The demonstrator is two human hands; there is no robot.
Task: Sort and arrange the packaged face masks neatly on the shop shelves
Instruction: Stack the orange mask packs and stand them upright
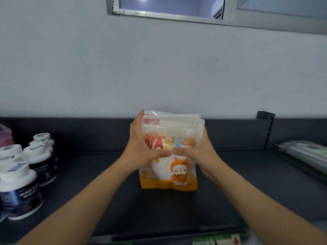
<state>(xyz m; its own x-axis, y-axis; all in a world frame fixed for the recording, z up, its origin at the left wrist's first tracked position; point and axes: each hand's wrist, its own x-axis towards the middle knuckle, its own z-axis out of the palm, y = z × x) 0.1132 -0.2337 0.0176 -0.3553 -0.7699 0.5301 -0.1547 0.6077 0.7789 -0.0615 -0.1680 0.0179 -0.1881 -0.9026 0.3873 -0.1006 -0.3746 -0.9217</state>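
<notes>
A small stack of face mask packs (169, 172), white with an orange base, a cartoon figure and the word MASK, stands upright on the dark shelf (123, 200). My left hand (141, 147) grips the stack's left side, fingers reaching up its edge and thumb across the front. My right hand (196, 152) grips the right side, its thumb meeting the left thumb on the front. The packs' bottom edge touches the shelf surface.
Several white-capped dark bottles (23, 175) stand at the shelf's left. Flat packs (304, 154) lie on the neighbouring shelf at the right, past a dark divider (265, 131). A grey wall and a window (177, 6) rise behind. Price labels (217, 240) line the front edge.
</notes>
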